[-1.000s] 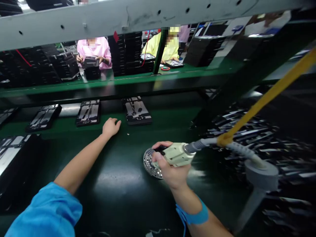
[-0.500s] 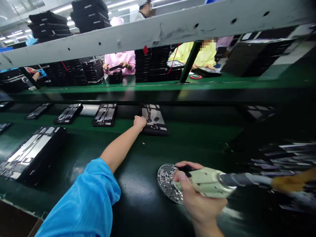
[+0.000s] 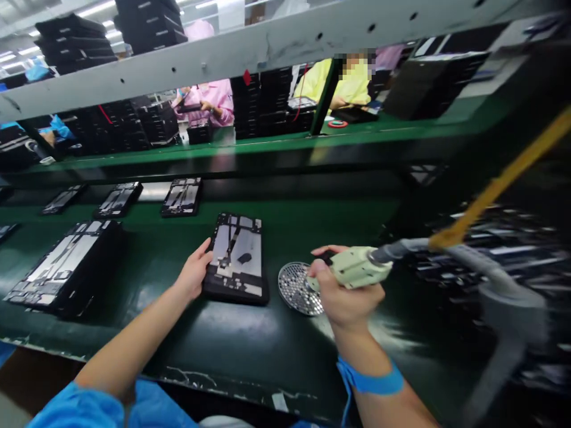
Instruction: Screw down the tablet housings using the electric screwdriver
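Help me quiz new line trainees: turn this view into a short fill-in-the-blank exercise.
1. Of the left and right edges of the opened tablet, the left hand holds the ____ one.
2. The right hand grips a tool with a handle coloured pale ____.
3. As the camera sees it, the tool's perforated disc is to the tablet's ____.
4. The wristband is coloured ____.

Missing words: left; green; right; blue.

Grey beam (image 3: 250, 52) crossing above; pink-clad co-worker (image 3: 219, 98) beyond.

Pale green tool (image 3: 360, 268); black-silver device (image 3: 238, 260)
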The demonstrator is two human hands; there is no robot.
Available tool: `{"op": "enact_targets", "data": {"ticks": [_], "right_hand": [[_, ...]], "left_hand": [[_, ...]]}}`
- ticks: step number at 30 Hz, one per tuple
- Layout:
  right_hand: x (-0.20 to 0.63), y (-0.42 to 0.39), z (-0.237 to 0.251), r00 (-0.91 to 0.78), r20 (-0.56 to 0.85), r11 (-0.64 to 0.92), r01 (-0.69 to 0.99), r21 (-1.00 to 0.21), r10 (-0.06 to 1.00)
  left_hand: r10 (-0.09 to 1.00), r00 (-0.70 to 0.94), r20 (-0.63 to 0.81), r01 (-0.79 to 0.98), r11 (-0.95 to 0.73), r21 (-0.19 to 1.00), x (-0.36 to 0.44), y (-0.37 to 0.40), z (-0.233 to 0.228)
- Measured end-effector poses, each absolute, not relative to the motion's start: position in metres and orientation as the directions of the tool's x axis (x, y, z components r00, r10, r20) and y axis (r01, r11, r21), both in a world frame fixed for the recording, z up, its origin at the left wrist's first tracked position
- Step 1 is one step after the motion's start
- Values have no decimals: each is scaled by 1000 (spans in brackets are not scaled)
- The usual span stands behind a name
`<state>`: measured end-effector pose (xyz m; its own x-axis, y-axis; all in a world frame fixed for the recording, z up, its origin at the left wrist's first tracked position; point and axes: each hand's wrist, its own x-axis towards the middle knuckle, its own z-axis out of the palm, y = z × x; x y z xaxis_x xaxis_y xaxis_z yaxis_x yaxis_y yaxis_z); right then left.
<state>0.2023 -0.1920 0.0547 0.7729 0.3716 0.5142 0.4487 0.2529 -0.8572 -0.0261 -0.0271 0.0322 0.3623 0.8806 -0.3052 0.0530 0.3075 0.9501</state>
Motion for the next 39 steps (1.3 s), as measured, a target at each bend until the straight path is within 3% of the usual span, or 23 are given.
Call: {"op": "enact_targets", "data": {"ticks": [2, 4, 6, 7, 9, 10, 13, 17, 20, 25, 28, 30, 32, 39], "right_hand": [[200, -191, 51, 766, 516, 303, 424, -854, 384], [197, -189, 49, 760, 518, 344, 401, -849, 394], [194, -188, 48, 758, 513, 354, 388, -851, 402], [193, -187, 47, 758, 510, 358, 381, -852, 407], [191, -185, 47, 759, 503, 367, 367, -855, 413], [190, -185, 47, 759, 501, 374, 360, -855, 415], [188, -184, 46, 754, 506, 396, 350, -849, 419], [186, -185, 46, 750, 509, 400, 349, -847, 423], [186, -185, 47, 745, 505, 403, 339, -850, 436], [184, -186, 47, 734, 497, 383, 339, -859, 462], [185, -186, 47, 740, 492, 376, 340, -862, 459], [186, -186, 47, 746, 492, 381, 338, -861, 449], [186, -186, 47, 751, 488, 376, 338, -863, 446], [185, -184, 44, 746, 478, 362, 332, -871, 464]], "left_hand": [[865, 375, -333, 65, 333, 941, -52, -49, 21], [866, 408, -288, 166, 239, 957, -71, -65, 14], [880, 464, -99, 347, -78, 935, -84, -78, 14], [853, 520, 41, 419, -297, 858, -88, -84, 15], [681, 681, 269, 427, -667, 610, -91, -98, 21], [563, 763, 317, 373, -784, 496, -89, -106, 24], [285, 912, 296, 197, -935, 294, -76, -128, 26], [261, 907, 331, 199, -957, 212, -54, -149, 16], [290, 890, 352, 215, -948, 237, -45, -156, 11], [231, 887, 401, 105, -944, 312, -54, -149, 16], [383, 845, 375, 279, -911, 302, -78, -135, 23], [539, 784, 308, 472, -840, 268, -97, -125, 28], [623, 749, 226, 575, -781, 245, -112, -117, 30], [655, 752, 67, 603, -726, 330, -118, -113, 27]]}}
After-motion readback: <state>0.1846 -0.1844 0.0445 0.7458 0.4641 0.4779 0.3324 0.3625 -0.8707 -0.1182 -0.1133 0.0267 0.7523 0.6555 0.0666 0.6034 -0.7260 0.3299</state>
